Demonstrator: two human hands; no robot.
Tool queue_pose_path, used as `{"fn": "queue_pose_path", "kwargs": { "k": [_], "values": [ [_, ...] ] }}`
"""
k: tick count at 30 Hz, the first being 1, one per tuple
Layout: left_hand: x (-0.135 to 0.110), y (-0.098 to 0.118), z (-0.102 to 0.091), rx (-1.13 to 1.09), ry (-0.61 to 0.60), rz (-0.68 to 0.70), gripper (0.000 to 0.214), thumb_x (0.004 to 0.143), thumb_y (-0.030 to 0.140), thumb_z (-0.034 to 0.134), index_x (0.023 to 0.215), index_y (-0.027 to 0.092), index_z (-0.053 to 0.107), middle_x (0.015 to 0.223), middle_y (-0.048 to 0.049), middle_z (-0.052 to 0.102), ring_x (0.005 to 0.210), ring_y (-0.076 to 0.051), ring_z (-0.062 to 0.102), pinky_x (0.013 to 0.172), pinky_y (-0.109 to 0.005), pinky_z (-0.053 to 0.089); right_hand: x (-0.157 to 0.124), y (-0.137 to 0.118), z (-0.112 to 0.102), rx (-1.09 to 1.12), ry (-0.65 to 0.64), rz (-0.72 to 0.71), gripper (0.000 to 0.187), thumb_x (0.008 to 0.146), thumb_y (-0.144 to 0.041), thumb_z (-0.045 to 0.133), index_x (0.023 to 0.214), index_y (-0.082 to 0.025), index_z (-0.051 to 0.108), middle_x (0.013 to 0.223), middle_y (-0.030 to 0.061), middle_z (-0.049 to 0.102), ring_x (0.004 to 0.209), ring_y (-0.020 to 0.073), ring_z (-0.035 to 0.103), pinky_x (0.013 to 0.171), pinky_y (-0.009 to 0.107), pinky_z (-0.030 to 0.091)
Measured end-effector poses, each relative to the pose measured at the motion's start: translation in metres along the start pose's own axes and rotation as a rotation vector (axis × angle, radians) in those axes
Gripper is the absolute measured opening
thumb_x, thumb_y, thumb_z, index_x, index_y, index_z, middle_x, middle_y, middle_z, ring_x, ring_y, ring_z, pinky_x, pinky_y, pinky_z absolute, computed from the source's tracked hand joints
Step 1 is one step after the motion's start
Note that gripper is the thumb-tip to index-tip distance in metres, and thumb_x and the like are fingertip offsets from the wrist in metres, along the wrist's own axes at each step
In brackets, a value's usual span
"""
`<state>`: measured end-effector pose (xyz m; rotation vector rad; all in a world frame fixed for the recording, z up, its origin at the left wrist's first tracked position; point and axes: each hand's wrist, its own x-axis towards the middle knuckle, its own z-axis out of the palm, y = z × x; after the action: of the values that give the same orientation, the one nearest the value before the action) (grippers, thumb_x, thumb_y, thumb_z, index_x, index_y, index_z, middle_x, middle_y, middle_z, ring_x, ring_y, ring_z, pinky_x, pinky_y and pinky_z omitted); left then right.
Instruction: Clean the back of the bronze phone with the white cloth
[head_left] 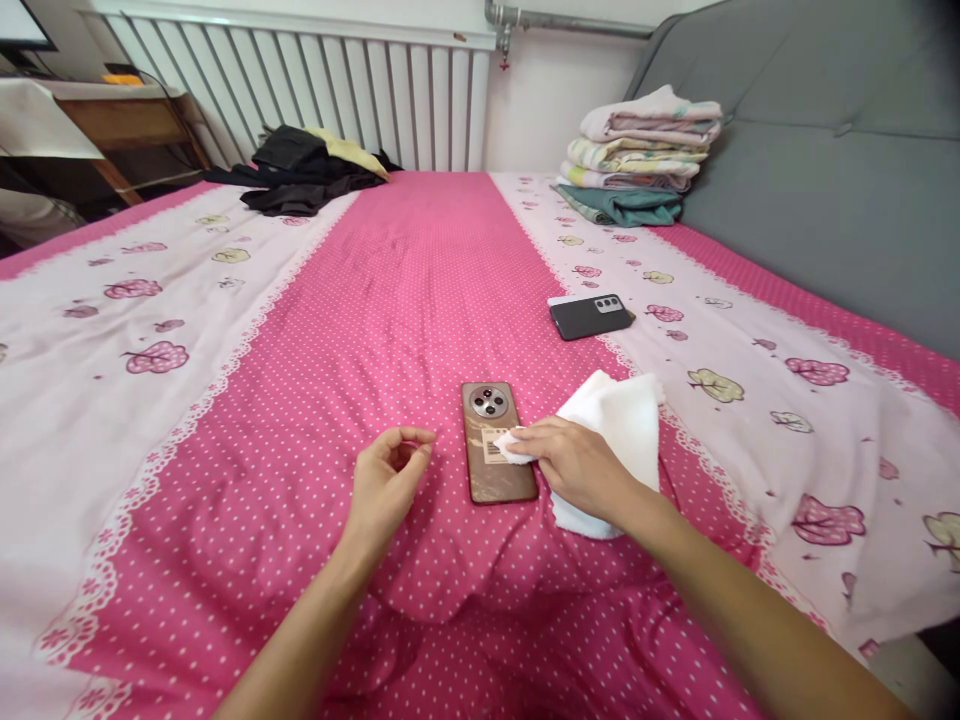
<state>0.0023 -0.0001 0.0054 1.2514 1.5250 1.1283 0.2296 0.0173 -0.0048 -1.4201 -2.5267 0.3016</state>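
Observation:
A brown phone [495,480] lies face down on the pink dotted bedsheet [390,300], its round camera toward the far end. My right hand [577,465] pinches a white cloth [622,420] and presses a corner of it onto the phone's back, over a small label. My left hand [386,485] hovers just left of the phone, thumb and fingertips pinched together on something I cannot make out. A second, dark grey phone [592,316] rests face down farther away to the right, apart from both hands.
Folded linens [637,150] are stacked at the far right against a grey padded headboard [817,170]. Dark clothes [307,175] lie heaped at the far edge before a white radiator [315,80]. A wooden table [112,120] stands at the far left.

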Motion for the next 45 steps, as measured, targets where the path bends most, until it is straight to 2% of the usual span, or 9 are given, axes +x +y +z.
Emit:
{"fn": "queue_pose_path", "kwargs": {
  "k": [26, 32, 37, 41, 43, 45],
  "values": [
    [-0.002, 0.005, 0.000, 0.019, 0.001, -0.021, 0.020, 0.070, 0.029, 0.057, 0.082, 0.013, 0.061, 0.068, -0.0018, 0.059, 0.058, -0.010, 0.049, 0.056, -0.022, 0.038, 0.000, -0.002, -0.001, 0.019, -0.002, -0.008, 0.045, 0.075, -0.004, 0.041, 0.107, -0.025, 0.065, 0.114, -0.0016, 0.062, 0.105, 0.0170, 0.053, 0.091, 0.031, 0.042],
    [0.000, -0.001, 0.000, 0.027, -0.011, 0.002, 0.021, 0.070, 0.030, 0.057, 0.082, 0.014, 0.061, 0.068, -0.0020, 0.059, 0.057, -0.010, 0.049, 0.054, -0.023, 0.039, -0.002, 0.000, -0.005, 0.050, -0.024, -0.043, 0.049, 0.072, -0.004, 0.041, 0.111, -0.024, 0.062, 0.117, -0.0002, 0.060, 0.108, 0.0175, 0.052, 0.093, 0.033, 0.040],
    [0.007, -0.014, 0.002, 0.102, 0.009, 0.084, 0.021, 0.071, 0.030, 0.055, 0.084, 0.014, 0.060, 0.071, -0.0029, 0.059, 0.058, -0.012, 0.050, 0.055, -0.025, 0.041, -0.002, -0.002, -0.007, 0.067, -0.022, -0.074, 0.047, 0.074, -0.005, 0.041, 0.114, -0.021, 0.061, 0.117, 0.0015, 0.060, 0.110, 0.0181, 0.050, 0.095, 0.033, 0.038],
    [0.013, -0.027, 0.007, 0.266, 0.157, 0.269, 0.015, 0.071, 0.026, 0.053, 0.081, 0.017, 0.059, 0.078, -0.0035, 0.056, 0.069, -0.015, 0.053, 0.067, -0.028, 0.045, -0.011, -0.012, -0.005, 0.074, -0.013, -0.047, 0.046, 0.077, -0.009, 0.039, 0.120, -0.018, 0.056, 0.124, 0.0042, 0.055, 0.114, 0.0184, 0.047, 0.097, 0.034, 0.036],
    [0.015, -0.032, 0.009, 0.308, 0.181, 0.343, 0.013, 0.071, 0.025, 0.052, 0.080, 0.018, 0.058, 0.079, -0.0033, 0.054, 0.073, -0.016, 0.053, 0.071, -0.029, 0.046, -0.019, -0.018, -0.001, 0.069, 0.011, -0.020, 0.045, 0.083, -0.021, 0.042, 0.127, -0.016, 0.048, 0.130, 0.0068, 0.048, 0.119, 0.0219, 0.042, 0.100, 0.039, 0.032],
    [0.015, -0.035, 0.009, 0.303, 0.192, 0.367, 0.013, 0.071, 0.025, 0.052, 0.080, 0.018, 0.058, 0.081, -0.0035, 0.054, 0.076, -0.017, 0.054, 0.075, -0.029, 0.045, -0.027, -0.023, 0.005, 0.063, 0.034, -0.019, 0.060, 0.081, -0.042, 0.049, 0.133, -0.014, 0.039, 0.136, 0.0097, 0.041, 0.124, 0.0270, 0.036, 0.102, 0.043, 0.029]
  ]
}}
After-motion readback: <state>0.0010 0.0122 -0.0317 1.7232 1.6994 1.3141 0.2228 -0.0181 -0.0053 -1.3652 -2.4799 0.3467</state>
